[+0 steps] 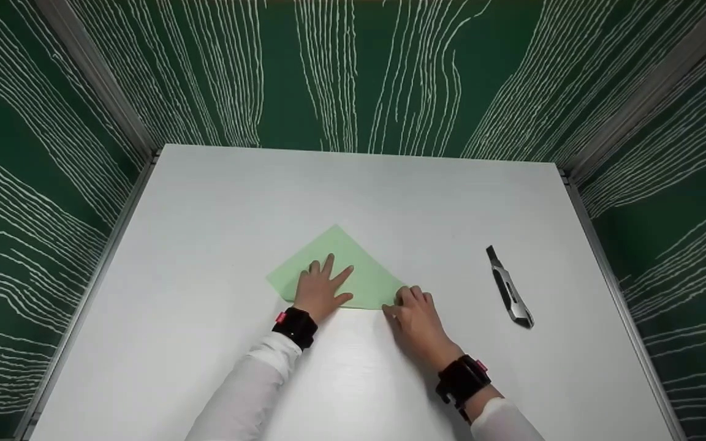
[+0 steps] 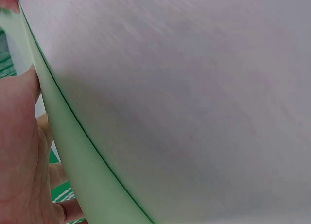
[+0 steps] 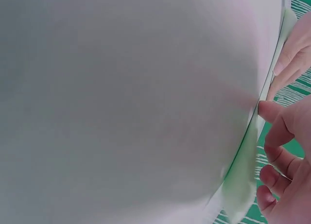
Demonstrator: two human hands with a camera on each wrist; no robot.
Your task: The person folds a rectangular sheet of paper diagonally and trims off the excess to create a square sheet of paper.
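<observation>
A light green sheet of paper [image 1: 337, 242] lies folded on the white table, with a point facing away and a straight folded edge facing the person. My left hand [image 1: 322, 291] rests on its left half with fingers spread. At the right end of the near edge, my right hand [image 1: 419, 318] pinches the paper between thumb and curled fingers. In the right wrist view, the thumb [image 3: 268, 110] of that hand sits right at the fold line. The left wrist view shows the paper's folded edge [image 2: 82, 151] running beside the left hand [image 2: 19, 146].
A utility knife [image 1: 510, 291] with a black and silver body lies to the right of the hands. The white table [image 1: 218, 202] has metal rails along its sides, and green walls with white wavy lines [image 1: 377, 79] stand around it.
</observation>
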